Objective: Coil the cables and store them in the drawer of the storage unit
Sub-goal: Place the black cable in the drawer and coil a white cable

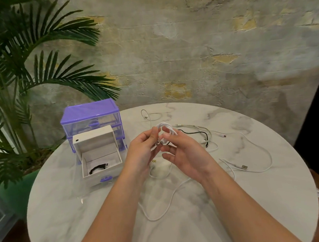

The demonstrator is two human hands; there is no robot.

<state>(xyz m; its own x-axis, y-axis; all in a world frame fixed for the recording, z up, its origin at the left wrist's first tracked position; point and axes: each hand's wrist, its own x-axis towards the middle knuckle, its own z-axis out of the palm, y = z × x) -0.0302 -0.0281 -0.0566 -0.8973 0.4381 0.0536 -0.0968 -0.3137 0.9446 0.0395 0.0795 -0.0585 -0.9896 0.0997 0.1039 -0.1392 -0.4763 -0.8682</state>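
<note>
The round marble counter [237, 200] fills the lower half of the frame. At its left edge stands the purple storage unit [91, 116], and its bottom drawer [101, 163] is pulled out toward the viewer, with a white open-lidded box standing in it. One small black coiled cable [98, 168] already lies inside the box.

The two hands meet at the centre of the frame, raised above the counter. The left hand [144, 150] pinches a bundle of white loops, the white cable [165, 129], between thumb and fingertips; its grip is narrow and closed on the loops. The right hand [184, 157] has its fingers curled round the other side of the same coil, steadying it. The free tail of this cable drops below the hands and trails in a long curve across the lower middle of the counter, so the coiling step seems about half done.

Right of centre lie the loose cables [209, 134], white and black strands crossing one another, not yet gathered.

The next move probably calls for drawing the slack tail up and laying further loops onto the bundle without letting the pinched turns spring apart, then carrying the coil left to the drawer.
</note>
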